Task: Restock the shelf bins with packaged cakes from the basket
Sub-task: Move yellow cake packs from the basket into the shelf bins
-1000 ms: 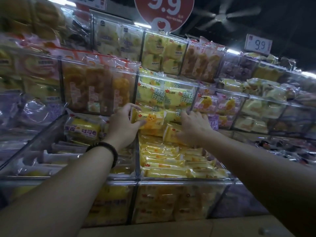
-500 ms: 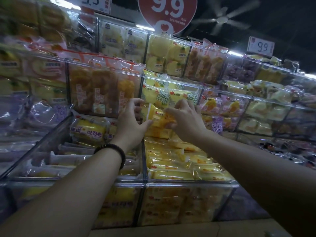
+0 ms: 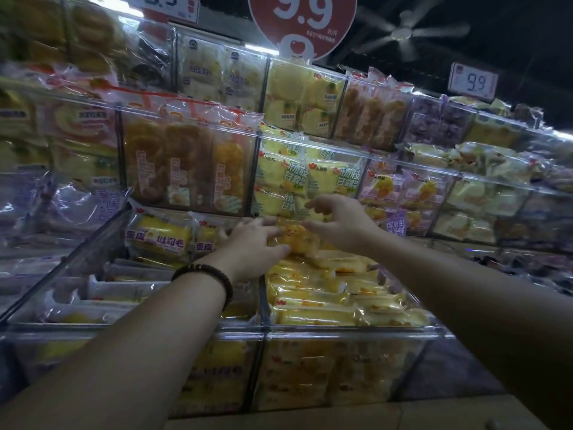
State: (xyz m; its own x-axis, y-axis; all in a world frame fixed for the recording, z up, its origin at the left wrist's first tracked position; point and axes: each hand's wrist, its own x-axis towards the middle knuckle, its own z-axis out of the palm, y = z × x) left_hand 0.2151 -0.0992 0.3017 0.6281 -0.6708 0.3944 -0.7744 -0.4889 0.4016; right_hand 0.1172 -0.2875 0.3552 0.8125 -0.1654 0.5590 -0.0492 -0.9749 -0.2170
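The left hand [image 3: 251, 243] grips a small cake [image 3: 296, 238] in glossy, crinkled yellow film, fingers curled over its top and thumb beneath. The right hand [image 3: 344, 225] is released, its fingers loosely spread, with the lower ones at the pack's right edge. The cake sits at the back of a clear, hard plastic bin [image 3: 341, 333], just above rows of oblong yellow packs [image 3: 316, 297] lying flat. A dark beaded bracelet [image 3: 206, 274] circles the left wrist.
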